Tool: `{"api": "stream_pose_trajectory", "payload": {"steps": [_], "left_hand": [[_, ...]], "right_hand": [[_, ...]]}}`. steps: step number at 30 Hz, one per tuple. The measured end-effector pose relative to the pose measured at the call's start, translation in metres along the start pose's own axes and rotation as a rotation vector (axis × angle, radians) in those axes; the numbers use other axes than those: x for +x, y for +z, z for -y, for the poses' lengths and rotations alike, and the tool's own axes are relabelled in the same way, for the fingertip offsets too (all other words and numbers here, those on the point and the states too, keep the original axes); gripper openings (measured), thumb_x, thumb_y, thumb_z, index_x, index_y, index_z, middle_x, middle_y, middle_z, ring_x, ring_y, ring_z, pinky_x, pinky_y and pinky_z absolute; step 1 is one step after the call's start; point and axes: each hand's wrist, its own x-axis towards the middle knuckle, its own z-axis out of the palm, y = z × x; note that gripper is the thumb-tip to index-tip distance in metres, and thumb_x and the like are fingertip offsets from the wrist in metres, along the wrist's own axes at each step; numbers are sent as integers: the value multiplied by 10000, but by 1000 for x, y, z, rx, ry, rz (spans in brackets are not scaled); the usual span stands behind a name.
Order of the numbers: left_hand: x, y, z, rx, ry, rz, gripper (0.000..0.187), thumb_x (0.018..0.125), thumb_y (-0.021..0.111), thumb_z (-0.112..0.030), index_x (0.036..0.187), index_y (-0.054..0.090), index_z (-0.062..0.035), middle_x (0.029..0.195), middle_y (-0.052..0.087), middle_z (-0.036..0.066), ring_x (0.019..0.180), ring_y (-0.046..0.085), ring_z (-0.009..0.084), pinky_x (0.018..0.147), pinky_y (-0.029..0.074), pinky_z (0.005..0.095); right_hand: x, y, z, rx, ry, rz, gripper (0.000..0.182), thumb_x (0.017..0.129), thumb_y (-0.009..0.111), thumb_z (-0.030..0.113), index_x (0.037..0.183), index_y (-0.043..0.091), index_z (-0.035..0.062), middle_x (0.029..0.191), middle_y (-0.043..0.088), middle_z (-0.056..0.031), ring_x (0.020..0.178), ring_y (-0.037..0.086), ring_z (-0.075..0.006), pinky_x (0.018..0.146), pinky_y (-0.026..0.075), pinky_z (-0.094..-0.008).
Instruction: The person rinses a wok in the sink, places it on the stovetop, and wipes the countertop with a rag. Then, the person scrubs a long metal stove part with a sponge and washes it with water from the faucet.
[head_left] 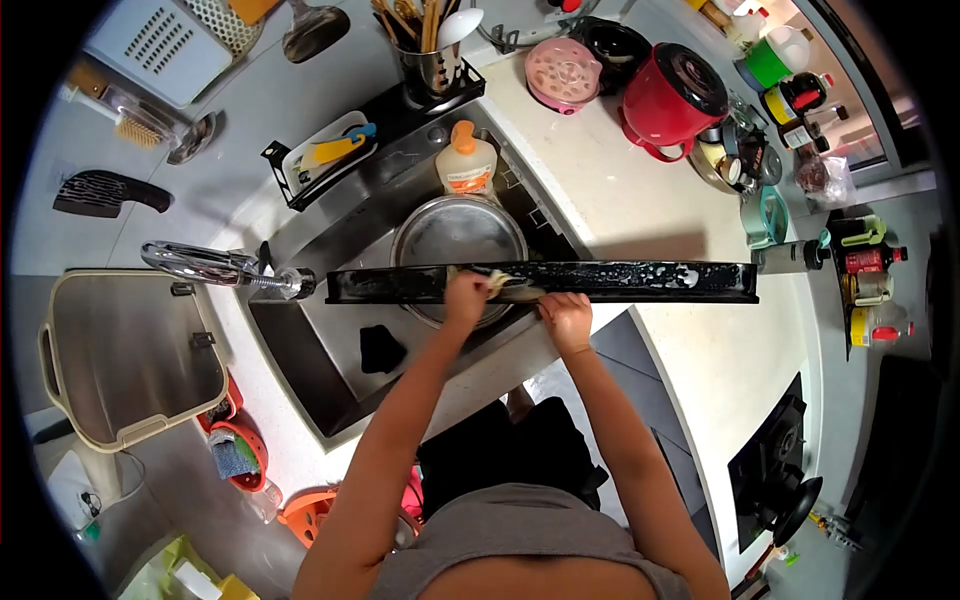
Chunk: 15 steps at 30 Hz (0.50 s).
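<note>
A long black tray-like strip (pixel 620 281) with soapy foam on its right half lies across the sink (pixel 340 330). My left hand (pixel 467 298) is closed on a pale cloth (pixel 494 281), pressed against the strip's inner face. Farther right, my right hand (pixel 567 320) grips the strip's near edge. Beneath the strip, a round metal basin (pixel 460 232) stands in the sink, partly covered. Behind the basin is a bottle with an orange pump (pixel 467 165). A small black item (pixel 381 349) rests on the sink floor.
The chrome faucet (pixel 225 266) reaches in near the strip's left end. A red pot (pixel 672 98), a pink strainer (pixel 562 72) and a dark bottle (pixel 795 256) stand on the right counter. A cutting board (pixel 135 355) is at the left, a stove (pixel 770 460) at lower right.
</note>
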Motion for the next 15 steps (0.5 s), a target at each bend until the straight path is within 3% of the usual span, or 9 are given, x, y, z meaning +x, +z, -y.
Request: {"api": "stream_pose_trajectory", "payload": {"steps": [2, 5, 8, 9, 10, 11, 15], "left_hand": [[-3, 18, -49, -101, 6, 100, 174, 713, 600, -43, 875, 665, -39, 795, 621, 150, 742, 599, 307, 672, 476, 355], [6, 53, -65, -285, 456, 68, 189, 695, 566, -3, 844, 671, -53, 833, 629, 154, 773, 600, 315, 694, 481, 352], [24, 28, -5, 92, 344, 146, 154, 702, 562, -15, 797, 671, -66, 819, 630, 159, 762, 606, 307, 674, 484, 354], [27, -4, 3, 129, -11, 260, 121, 711, 575, -42, 782, 672, -61, 826, 629, 168, 737, 610, 304, 659, 488, 368], [34, -5, 68, -296, 24, 56, 125, 717, 586, -62, 792, 685, -51, 830, 632, 170, 726, 614, 307, 658, 491, 388], [30, -46, 59, 171, 112, 81, 141, 735, 579, -84, 811, 672, -8, 867, 626, 195, 743, 615, 320, 664, 492, 401], [16, -37, 28, 353, 108, 112, 122, 730, 534, -61, 793, 608, 11, 913, 589, 198, 858, 563, 378, 751, 457, 444]], "right_hand": [[-4, -3, 4, -28, -2, 19, 118, 624, 682, 151, 732, 637, 134, 761, 631, 9, 681, 571, -172, 629, 408, -318], [-3, -9, 10, -30, 40, 1, 88, 641, 675, 161, 710, 628, 134, 712, 613, 4, 646, 563, -178, 604, 398, -321], [0, -10, 8, 7, 68, -36, 74, 671, 665, 187, 678, 613, 135, 662, 589, 0, 623, 549, -187, 594, 388, -321], [0, -10, 7, 1, 61, -40, 74, 671, 666, 188, 679, 614, 135, 663, 590, -1, 622, 548, -187, 594, 387, -321], [1, -10, 7, -4, 56, -47, 75, 670, 667, 188, 679, 615, 135, 665, 590, -2, 622, 547, -188, 593, 387, -321], [0, -9, 7, -10, 55, -51, 75, 670, 667, 189, 680, 615, 136, 666, 591, -3, 622, 547, -188, 593, 386, -320], [-1, -12, 9, 1, 61, -12, 74, 668, 671, 180, 673, 614, 132, 680, 597, 0, 633, 552, -187, 588, 383, -319]]}}
